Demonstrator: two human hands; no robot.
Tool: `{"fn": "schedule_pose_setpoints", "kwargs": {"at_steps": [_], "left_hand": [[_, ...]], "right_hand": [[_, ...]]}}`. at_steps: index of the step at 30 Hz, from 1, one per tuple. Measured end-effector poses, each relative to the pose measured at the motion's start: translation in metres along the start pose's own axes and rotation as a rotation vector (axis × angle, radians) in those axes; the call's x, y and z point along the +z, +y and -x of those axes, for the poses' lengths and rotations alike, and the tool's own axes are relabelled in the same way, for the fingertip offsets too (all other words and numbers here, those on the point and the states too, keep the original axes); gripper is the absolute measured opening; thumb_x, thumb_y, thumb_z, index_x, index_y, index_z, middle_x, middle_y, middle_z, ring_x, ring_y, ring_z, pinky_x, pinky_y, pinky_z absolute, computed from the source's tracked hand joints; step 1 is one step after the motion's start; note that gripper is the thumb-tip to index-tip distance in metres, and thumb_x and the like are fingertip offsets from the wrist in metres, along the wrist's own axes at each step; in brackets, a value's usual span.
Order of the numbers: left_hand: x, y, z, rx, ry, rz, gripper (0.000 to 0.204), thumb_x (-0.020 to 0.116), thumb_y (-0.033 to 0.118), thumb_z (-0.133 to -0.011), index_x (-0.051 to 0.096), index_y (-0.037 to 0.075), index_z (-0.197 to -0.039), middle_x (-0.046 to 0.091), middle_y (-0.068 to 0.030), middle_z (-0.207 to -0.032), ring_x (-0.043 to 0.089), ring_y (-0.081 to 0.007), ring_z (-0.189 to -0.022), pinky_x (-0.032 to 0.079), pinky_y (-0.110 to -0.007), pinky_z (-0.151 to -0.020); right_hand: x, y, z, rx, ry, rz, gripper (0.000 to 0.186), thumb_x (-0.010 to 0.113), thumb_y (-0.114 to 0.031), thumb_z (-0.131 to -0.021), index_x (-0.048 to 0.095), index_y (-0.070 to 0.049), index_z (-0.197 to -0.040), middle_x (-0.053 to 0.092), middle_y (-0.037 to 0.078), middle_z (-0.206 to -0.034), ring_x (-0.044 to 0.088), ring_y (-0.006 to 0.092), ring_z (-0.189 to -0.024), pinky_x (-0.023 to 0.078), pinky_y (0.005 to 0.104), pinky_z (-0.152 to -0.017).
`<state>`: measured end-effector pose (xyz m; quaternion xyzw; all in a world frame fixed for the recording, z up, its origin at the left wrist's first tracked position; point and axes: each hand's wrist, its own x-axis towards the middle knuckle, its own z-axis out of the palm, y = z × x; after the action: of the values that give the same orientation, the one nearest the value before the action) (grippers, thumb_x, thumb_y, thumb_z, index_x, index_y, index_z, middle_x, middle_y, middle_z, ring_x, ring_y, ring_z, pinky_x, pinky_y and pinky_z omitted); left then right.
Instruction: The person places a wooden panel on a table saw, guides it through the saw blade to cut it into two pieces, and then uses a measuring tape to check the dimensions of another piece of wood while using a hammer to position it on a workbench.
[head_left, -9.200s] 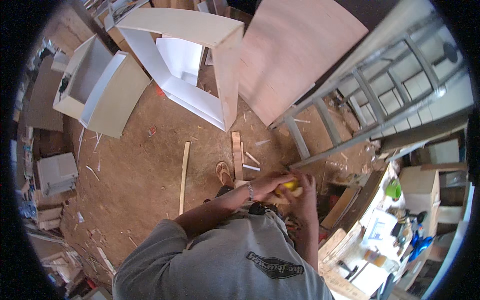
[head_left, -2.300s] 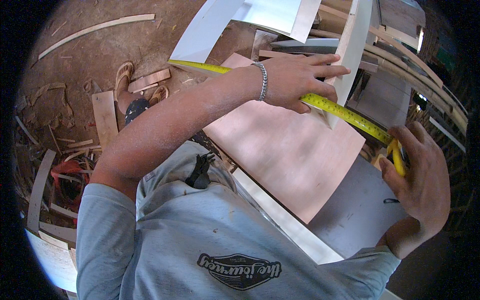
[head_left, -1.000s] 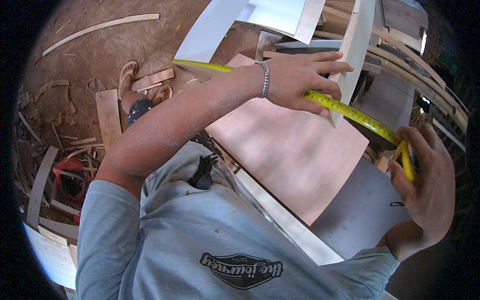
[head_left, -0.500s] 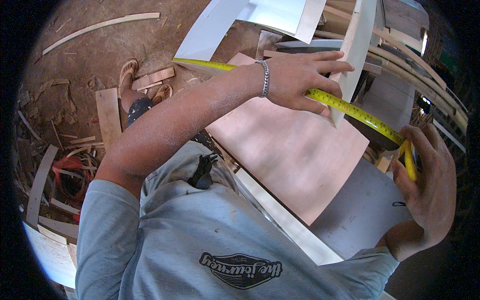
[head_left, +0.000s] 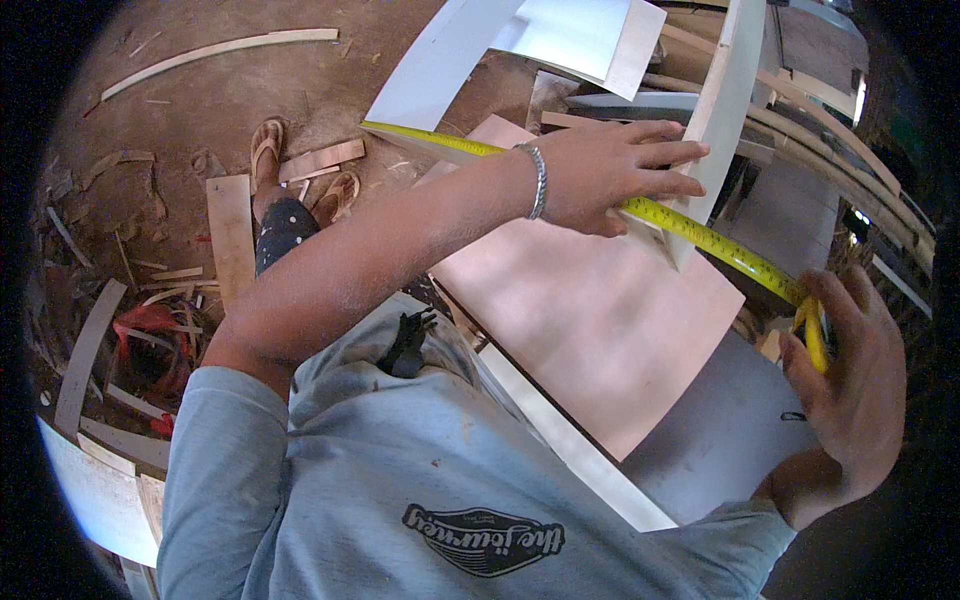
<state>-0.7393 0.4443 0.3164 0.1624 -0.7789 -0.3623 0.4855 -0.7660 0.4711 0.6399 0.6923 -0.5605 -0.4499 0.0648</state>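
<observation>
A yellow tape measure blade (head_left: 720,248) stretches from the corner of a white panel (head_left: 425,75) at the left, passes beneath my left forearm and runs to the yellow case at the right. My right hand (head_left: 850,370) is wrapped around that tape measure case (head_left: 812,335). Over the blade, my left hand (head_left: 635,175) lies with its fingers stretched out across an upright white board (head_left: 728,110); its thumb is beside the blade. Below them is a pinkish-brown sheet (head_left: 610,335) with a smooth face.
A grey surface (head_left: 715,420) lies under the sheet on the right. Bamboo poles and boards (head_left: 810,150) are stacked at the far right. Wood offcuts and a red tangle (head_left: 150,330) litter the dirt floor at left. A sandalled foot (head_left: 268,140) stands near a plank (head_left: 231,235).
My left hand's fingers have straightened from around the tape blade and now lie over the upright board. My right hand stays on the case, slightly lower. The view has shifted a little.
</observation>
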Motion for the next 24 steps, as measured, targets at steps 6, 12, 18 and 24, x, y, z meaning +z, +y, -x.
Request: {"fn": "schedule_pose_setpoints", "kwargs": {"at_steps": [6,12,18,24], "left_hand": [[0.006,-0.017,0.054,-0.327,-0.071,0.065,0.094,0.085,0.016,-0.071,0.034,0.016,-0.150,0.037,-0.0176,-0.152,0.040,-0.0362,-0.138,0.039,-0.046,-0.113],[0.000,-0.055,0.099,-0.463,-0.266,-0.041,0.027,0.065,0.019,-0.085,0.061,0.009,-0.110,0.070,-0.0157,-0.096,0.068,-0.0370,-0.090,0.051,-0.048,-0.089],[-0.087,-0.068,0.129,-0.401,-0.272,-0.097,0.025,0.057,0.033,-0.095,0.061,0.009,-0.091,0.068,-0.0143,-0.084,0.068,-0.0368,-0.079,0.052,-0.051,-0.070],[-0.248,-0.047,0.116,-0.370,-0.303,-0.056,0.037,0.062,0.049,-0.092,0.068,0.016,-0.108,0.071,-0.0135,-0.091,0.068,-0.0375,-0.084,0.053,-0.050,-0.075]], "right_hand": [[-0.006,-0.004,0.001,0.003,-0.031,-0.017,0.044,0.072,-0.018,-0.069,0.062,-0.002,-0.109,0.056,0.022,-0.097,0.060,0.0432,-0.092,0.049,0.0498,-0.078],[-0.028,-0.014,-0.021,0.037,-0.160,-0.030,0.043,0.072,-0.019,-0.073,0.062,-0.002,-0.110,0.058,0.022,-0.100,0.060,0.0431,-0.095,0.048,0.0506,-0.081],[-0.089,-0.042,-0.041,-0.092,-0.052,-0.036,0.058,0.073,-0.026,-0.074,0.059,-0.006,-0.127,0.061,0.024,-0.106,0.062,0.0432,-0.101,0.051,0.0504,-0.088],[-0.167,-0.116,-0.088,-0.201,-0.095,-0.084,0.068,0.073,-0.030,-0.076,0.054,-0.010,-0.138,0.064,0.022,-0.111,0.065,0.0404,-0.101,0.052,0.0493,-0.091]]}}
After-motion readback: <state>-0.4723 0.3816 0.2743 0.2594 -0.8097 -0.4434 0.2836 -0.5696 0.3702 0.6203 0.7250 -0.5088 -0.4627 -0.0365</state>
